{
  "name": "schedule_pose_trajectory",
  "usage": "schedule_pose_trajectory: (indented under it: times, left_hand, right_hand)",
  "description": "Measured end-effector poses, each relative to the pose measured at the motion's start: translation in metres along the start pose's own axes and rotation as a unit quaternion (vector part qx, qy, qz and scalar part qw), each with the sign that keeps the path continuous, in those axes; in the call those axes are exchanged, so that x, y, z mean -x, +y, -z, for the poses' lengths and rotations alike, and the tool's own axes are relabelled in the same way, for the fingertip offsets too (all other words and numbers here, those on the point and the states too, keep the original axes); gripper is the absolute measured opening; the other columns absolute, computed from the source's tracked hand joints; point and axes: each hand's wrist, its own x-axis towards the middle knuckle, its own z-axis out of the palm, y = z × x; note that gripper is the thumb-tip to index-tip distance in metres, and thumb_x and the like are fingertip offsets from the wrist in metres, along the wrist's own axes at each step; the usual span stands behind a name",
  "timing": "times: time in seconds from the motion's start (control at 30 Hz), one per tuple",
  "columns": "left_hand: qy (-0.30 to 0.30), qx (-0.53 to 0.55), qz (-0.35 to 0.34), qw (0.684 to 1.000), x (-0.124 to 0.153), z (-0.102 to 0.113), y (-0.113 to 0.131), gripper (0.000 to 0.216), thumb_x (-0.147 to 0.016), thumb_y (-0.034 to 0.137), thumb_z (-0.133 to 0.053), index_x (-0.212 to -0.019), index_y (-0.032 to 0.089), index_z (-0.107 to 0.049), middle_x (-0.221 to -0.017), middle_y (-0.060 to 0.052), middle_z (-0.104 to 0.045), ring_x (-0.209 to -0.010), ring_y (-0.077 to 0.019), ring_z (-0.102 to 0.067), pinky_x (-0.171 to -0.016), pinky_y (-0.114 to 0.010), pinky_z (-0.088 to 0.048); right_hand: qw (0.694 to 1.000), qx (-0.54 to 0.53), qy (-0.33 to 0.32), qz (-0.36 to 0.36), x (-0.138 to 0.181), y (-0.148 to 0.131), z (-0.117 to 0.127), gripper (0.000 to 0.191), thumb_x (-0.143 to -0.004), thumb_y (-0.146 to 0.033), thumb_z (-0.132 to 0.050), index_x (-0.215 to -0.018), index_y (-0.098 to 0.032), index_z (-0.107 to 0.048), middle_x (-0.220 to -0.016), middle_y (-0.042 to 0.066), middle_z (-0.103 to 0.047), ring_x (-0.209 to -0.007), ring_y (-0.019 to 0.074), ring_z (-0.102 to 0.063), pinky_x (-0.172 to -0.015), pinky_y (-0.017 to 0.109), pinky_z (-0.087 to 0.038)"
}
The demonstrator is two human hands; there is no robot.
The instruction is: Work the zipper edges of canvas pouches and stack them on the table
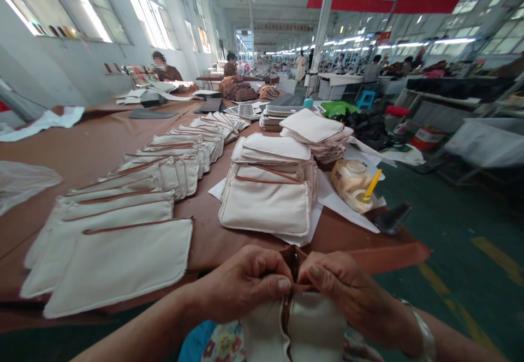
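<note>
- Head view, our hands: our left hand (245,280) and our right hand (344,288) meet just below the near table edge, fingers pinched narrow on the brown trim (295,261) at the top of a cream pouch (303,326). Both hands hold it; the pouch hangs between them over our lap, its lower part cut off by the frame.
- Head view, the table (102,138): a long overlapping row of flat pouches (123,258) runs away on our left, each with a brown edge. Just beyond our hands sits a stack of pouches (266,203) on white paper, and behind it a second stack of cream pieces (313,127).
- Containers: a squat glue bottle (354,182) lies tilted on the paper at the right, with a yellow applicator (372,184) poking from it. We cannot tell how full it is. A dark flat tool (393,217) rests at the table corner beside it. The pouch in our hands is open at the top; what is inside, if anything, is hidden.
- What could go wrong: we judge the trim could slip or pucker if the 2 thumbs press unevenly, since the grip is only at the fingertips. The tilted bottle could leak onto the paper and reach the near stack. The tool at the corner could be knocked to the floor by an elbow.
- Farther off: other people sit at the far end of the table, well apart from us.
</note>
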Motion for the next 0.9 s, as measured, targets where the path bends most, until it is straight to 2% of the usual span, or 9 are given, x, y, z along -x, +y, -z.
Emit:
schedule_pose_trajectory:
  times: [0.13,0.27,0.37,0.47,0.57,0.67,0.77,0.9]
  left_hand:
    - [0.003,0.022,-0.012,1.0,0.0,-0.003,0.004,0.039,-0.088,0.048,-0.063,-0.083,0.009,-0.061,-0.071,0.0,-0.048,-0.063,-0.0096,-0.036,-0.056,-0.02,-0.029]
    - [0.009,0.114,-0.014,0.993,0.0,-0.009,0.001,0.038,-0.082,0.047,-0.069,-0.079,0.011,-0.06,-0.066,0.001,-0.047,-0.056,-0.0081,-0.035,-0.051,-0.02,-0.027]
    - [0.017,0.138,-0.023,0.99,-0.002,-0.011,-0.003,0.038,-0.081,0.048,-0.07,-0.076,0.012,-0.059,-0.064,0.001,-0.046,-0.054,-0.008,-0.034,-0.049,-0.02,-0.025]
    - [0.029,0.086,-0.022,0.996,-0.003,-0.005,-0.003,0.038,-0.083,0.048,-0.068,-0.078,0.011,-0.06,-0.063,0.002,-0.041,-0.054,-0.0076,-0.029,-0.048,-0.02,-0.021]
    - [0.016,0.048,-0.018,0.999,-0.001,0.002,0.001,0.038,-0.086,0.048,-0.064,-0.08,0.011,-0.06,-0.065,0.003,-0.04,-0.056,-0.0083,-0.03,-0.05,-0.021,-0.021]
    - [0.015,0.001,-0.032,0.999,-0.001,0.007,0.007,0.036,-0.089,0.046,-0.061,-0.08,0.011,-0.059,-0.068,0.001,-0.044,-0.06,-0.0097,-0.034,-0.053,-0.021,-0.025]
    - [0.027,-0.058,-0.069,0.996,-0.004,0.005,0.01,0.034,-0.092,0.042,-0.057,-0.079,0.011,-0.059,-0.068,0.001,-0.044,-0.062,-0.0106,-0.036,-0.056,-0.021,-0.029]
    - [0.076,-0.095,-0.092,0.988,-0.007,0.002,0.013,0.03,-0.092,0.04,-0.058,-0.078,0.013,-0.057,-0.071,0.001,-0.047,-0.067,-0.0115,-0.039,-0.061,-0.021,-0.033]
  right_hand:
    - [0.997,-0.061,-0.045,-0.016,-0.005,-0.006,0.004,0.042,-0.095,-0.049,-0.049,-0.073,-0.015,-0.056,-0.067,-0.001,-0.046,-0.06,0.0105,-0.038,-0.053,0.023,-0.03]
    - [0.991,-0.127,-0.033,0.021,-0.002,0.004,-0.006,0.037,-0.093,-0.049,-0.051,-0.076,-0.016,-0.054,-0.068,-0.001,-0.046,-0.061,0.0109,-0.038,-0.054,0.023,-0.03]
    - [0.993,-0.114,0.002,0.038,-0.004,0.017,-0.011,0.04,-0.095,-0.049,-0.047,-0.071,-0.017,-0.048,-0.066,-0.002,-0.042,-0.06,0.0108,-0.037,-0.054,0.023,-0.029]
    - [0.994,-0.103,-0.004,0.018,-0.009,0.024,-0.004,0.048,-0.097,-0.054,-0.041,-0.066,-0.018,-0.043,-0.065,-0.003,-0.038,-0.06,0.0115,-0.035,-0.056,0.024,-0.028]
    - [0.991,-0.125,-0.047,0.005,-0.013,0.021,0.01,0.052,-0.098,-0.056,-0.032,-0.074,-0.016,-0.054,-0.07,0.001,-0.046,-0.065,0.0138,-0.039,-0.059,0.026,-0.032]
    - [0.991,-0.117,-0.059,0.015,-0.017,0.01,0.019,0.054,-0.1,-0.054,-0.029,-0.086,-0.014,-0.063,-0.076,0.003,-0.052,-0.069,0.0152,-0.044,-0.063,0.027,-0.037]
    - [0.993,-0.088,-0.066,0.033,-0.022,-0.003,0.018,0.05,-0.099,-0.054,-0.034,-0.08,-0.015,-0.06,-0.074,0.001,-0.05,-0.066,0.0137,-0.042,-0.062,0.026,-0.036]
    - [0.997,-0.055,-0.056,0.02,-0.03,-0.009,0.009,0.043,-0.094,-0.051,-0.05,-0.069,-0.016,-0.049,-0.067,-0.003,-0.041,-0.06,0.0101,-0.034,-0.053,0.023,-0.028]
